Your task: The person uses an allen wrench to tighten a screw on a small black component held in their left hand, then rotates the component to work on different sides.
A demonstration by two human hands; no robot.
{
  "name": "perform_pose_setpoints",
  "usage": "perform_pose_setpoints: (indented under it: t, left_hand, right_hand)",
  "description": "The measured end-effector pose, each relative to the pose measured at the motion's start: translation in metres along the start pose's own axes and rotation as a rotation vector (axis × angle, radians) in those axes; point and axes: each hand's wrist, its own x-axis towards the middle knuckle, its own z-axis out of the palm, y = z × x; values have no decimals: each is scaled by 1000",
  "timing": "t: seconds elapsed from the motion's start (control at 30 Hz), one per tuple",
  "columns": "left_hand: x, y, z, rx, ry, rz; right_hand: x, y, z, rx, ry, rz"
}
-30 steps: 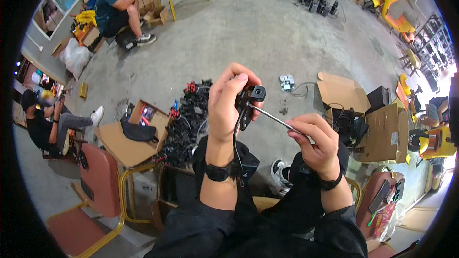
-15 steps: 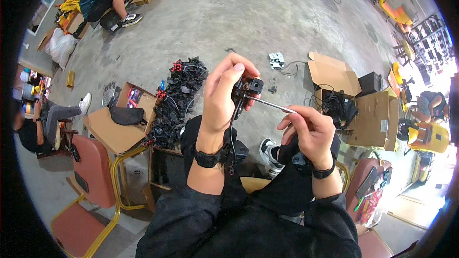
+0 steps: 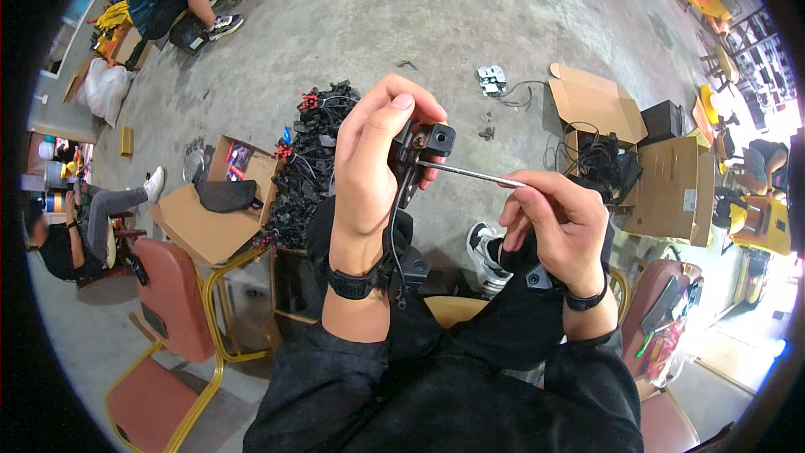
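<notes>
My left hand is wrapped round a small black device with a square block, a round dark opening and a cable hanging down past my wrist. Between the thumb and fingers of my right hand is a thin metal screwdriver, its handle hidden in the grip. The shaft points left, and its tip meets the device's side just below the block. Whether the tip sits in a screw is too small to tell. Each wrist wears a black strap with a dark block on it.
Left of my knees lies a heap of black parts with cables, beside an open cardboard box. To the right stands another box with black cables. A circuit board lies ahead. Red-brown chairs flank me; other people sit at left.
Both hands stay on the device and screwdriver. The device has shifted slightly left and up in view, while my right hand has moved a little to the right. The whole view has also shifted.
</notes>
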Motion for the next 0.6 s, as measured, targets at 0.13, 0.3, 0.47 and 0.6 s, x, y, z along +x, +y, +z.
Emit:
perform_pose_setpoints:
  t: [0.13,0.3,0.47,0.6]
  left_hand:
    - [0,2,5,-12,84,-36]
    - [2,-1,-1,-127,7,-48]
    - [1,2,3,-142,9,-72]
    - [3,-1,4,-188,-7,-68]
  right_hand:
    - [4,9,0,-163,30,-345]
    - [6,11,2,-318,104,-490]
    - [7,11,2,-355,151,-553]
    - [6,11,2,-345,164,-550]
